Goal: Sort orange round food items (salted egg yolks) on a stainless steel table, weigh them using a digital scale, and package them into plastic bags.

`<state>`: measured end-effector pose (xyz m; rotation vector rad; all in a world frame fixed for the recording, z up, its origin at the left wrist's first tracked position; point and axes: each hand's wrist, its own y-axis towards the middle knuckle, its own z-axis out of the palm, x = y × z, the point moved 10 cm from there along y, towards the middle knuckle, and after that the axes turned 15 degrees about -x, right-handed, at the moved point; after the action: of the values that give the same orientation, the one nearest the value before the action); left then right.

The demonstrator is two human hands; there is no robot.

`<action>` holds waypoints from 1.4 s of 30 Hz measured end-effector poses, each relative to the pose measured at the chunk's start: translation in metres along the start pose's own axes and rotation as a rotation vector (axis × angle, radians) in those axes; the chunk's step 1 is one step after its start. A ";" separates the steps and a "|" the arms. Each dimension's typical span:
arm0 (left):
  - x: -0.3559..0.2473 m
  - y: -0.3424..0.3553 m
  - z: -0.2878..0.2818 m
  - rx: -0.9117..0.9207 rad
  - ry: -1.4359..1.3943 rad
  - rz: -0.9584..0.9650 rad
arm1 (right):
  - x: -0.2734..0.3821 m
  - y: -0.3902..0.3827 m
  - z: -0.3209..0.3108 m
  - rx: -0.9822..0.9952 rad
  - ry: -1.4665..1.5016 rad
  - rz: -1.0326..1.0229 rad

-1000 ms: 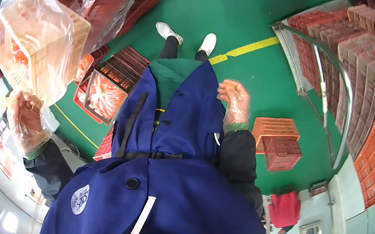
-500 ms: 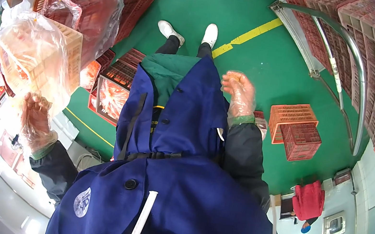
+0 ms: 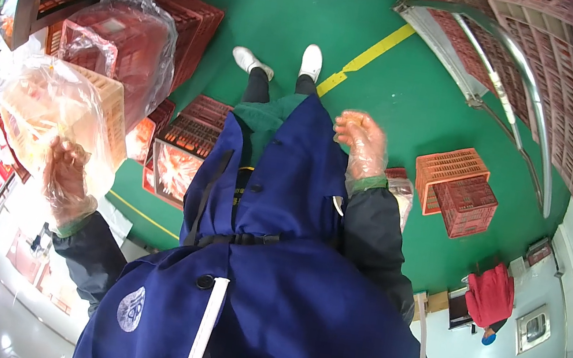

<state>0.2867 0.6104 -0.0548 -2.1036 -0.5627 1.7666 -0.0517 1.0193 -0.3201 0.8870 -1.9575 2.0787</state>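
Observation:
Both my hands wear clear, loose plastic gloves. My left hand (image 3: 70, 176) is raised at the left, fingers loosely bent and a little apart, with nothing visible in the palm. In the picture it overlaps the lower part of a pale crate (image 3: 115, 113) draped with a clear plastic bag (image 3: 54, 96); whether it touches the bag I cannot tell. At the right of my blue apron (image 3: 286, 179), my right hand (image 3: 362, 146) is held over the green floor. Its fingers curl loosely, and I see no object in them.
A red crate (image 3: 118, 43) under clear plastic stands beyond the pale one. Crates with orange-and-white contents (image 3: 177, 166) are left of my legs. An orange crate (image 3: 451, 167) and a dark red one (image 3: 466, 206) lie right. Stacked crates (image 3: 522, 36) stand behind a metal rail (image 3: 537, 90). A person in red (image 3: 490, 295) is farther off.
The bagged crates at the left sit lower in the view, and my left hand overlaps the pale crate more. My right hand has hardly moved. The view has shifted a little.

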 end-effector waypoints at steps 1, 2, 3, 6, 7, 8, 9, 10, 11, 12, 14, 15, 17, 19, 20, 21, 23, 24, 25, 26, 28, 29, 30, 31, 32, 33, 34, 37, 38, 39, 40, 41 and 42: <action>-0.004 -0.008 0.009 0.047 0.016 0.052 | 0.006 -0.002 -0.002 -0.010 -0.011 -0.018; -0.009 -0.014 0.018 0.093 0.031 0.105 | 0.012 -0.002 -0.003 -0.020 -0.021 -0.037; -0.011 -0.013 0.017 0.101 0.019 0.111 | 0.017 -0.004 -0.006 -0.021 -0.018 -0.052; -0.012 -0.015 0.020 0.179 -0.086 0.053 | 0.034 -0.010 -0.017 -0.044 -0.008 -0.100; -0.010 -0.012 0.018 0.211 -0.067 0.115 | 0.045 -0.017 -0.017 -0.070 0.017 -0.148; -0.008 -0.011 0.016 0.249 -0.054 0.178 | 0.056 -0.026 -0.019 -0.101 0.045 -0.204; 0.000 0.012 -0.020 0.285 -0.108 0.154 | 0.048 -0.019 -0.011 -0.062 0.091 -0.171; 0.008 0.035 -0.048 0.313 -0.163 0.133 | 0.040 -0.013 0.000 -0.008 0.130 -0.140; -0.006 0.017 0.004 0.368 -0.099 0.230 | 0.045 -0.021 0.003 -0.041 0.111 -0.142; -0.046 -0.027 0.043 0.380 -0.006 0.361 | 0.043 -0.025 0.013 0.018 0.186 -0.143; -0.021 0.023 0.043 0.220 -0.225 -0.011 | 0.057 -0.044 0.008 0.050 0.201 -0.219; -0.032 0.014 0.065 0.267 -0.261 0.018 | 0.066 -0.052 0.007 0.052 0.156 -0.223; -0.059 -0.029 0.118 0.342 -0.352 0.147 | 0.081 -0.064 -0.004 0.038 0.114 -0.275; -0.063 -0.037 0.130 0.393 -0.346 0.124 | 0.091 -0.065 -0.022 0.018 -0.005 -0.325; -0.069 -0.054 0.146 0.472 -0.379 0.077 | 0.103 -0.065 -0.028 0.020 -0.004 -0.361; -0.067 -0.055 0.151 0.489 -0.401 0.067 | 0.113 -0.068 -0.037 -0.002 0.039 -0.376; -0.066 -0.055 0.154 0.492 -0.431 0.084 | 0.132 -0.071 -0.049 -0.019 0.084 -0.406; -0.066 -0.057 0.157 0.486 -0.436 0.084 | 0.142 -0.074 -0.055 -0.037 0.088 -0.440; -0.064 -0.055 0.162 0.527 -0.469 0.060 | 0.152 -0.076 -0.061 -0.054 0.093 -0.471; -0.064 -0.055 0.164 0.536 -0.470 0.064 | 0.161 -0.077 -0.067 -0.072 0.097 -0.499; -0.074 -0.055 0.178 0.560 -0.466 0.083 | 0.203 -0.092 -0.082 -0.117 0.171 -0.656; -0.080 -0.052 0.185 0.587 -0.470 0.093 | 0.230 -0.102 -0.095 -0.170 0.265 -0.731; -0.086 -0.049 0.196 0.607 -0.468 0.099 | 0.273 -0.123 -0.106 -0.186 0.238 -0.897; -0.089 -0.046 0.211 0.636 -0.456 0.101 | 0.317 -0.149 -0.122 -0.251 0.167 -1.129; -0.093 -0.042 0.228 0.673 -0.431 0.099 | 0.365 -0.187 -0.130 -0.333 0.215 -1.304; -0.096 -0.041 0.248 0.737 -0.411 0.058 | 0.403 -0.205 -0.138 -0.419 0.295 -1.273; -0.089 -0.017 0.258 0.659 -0.385 0.027 | 0.448 -0.255 -0.130 -0.607 0.248 -1.492; -0.095 -0.008 0.302 0.691 -0.290 0.005 | 0.552 -0.320 -0.071 -1.006 -0.219 -2.080; -0.103 -0.010 0.319 0.754 -0.236 -0.009 | 0.614 -0.263 -0.066 -0.892 -0.360 -1.528; -0.111 -0.008 0.344 0.807 -0.219 -0.021 | 0.644 -0.254 -0.050 -1.190 -0.999 -1.319; -0.121 -0.010 0.370 0.873 -0.183 0.032 | 0.672 -0.224 -0.063 -1.243 -0.915 -1.223; -0.130 -0.018 0.395 0.841 -0.149 0.048 | 0.680 -0.207 -0.060 -1.274 -0.964 -1.283; -0.140 -0.020 0.410 0.782 -0.132 0.074 | 0.685 -0.197 -0.073 -1.368 -0.551 -1.218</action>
<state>-0.1395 0.5591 0.0038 -1.4790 0.1770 1.7739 -0.5352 0.9231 0.2005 1.5744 -1.6150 -0.2270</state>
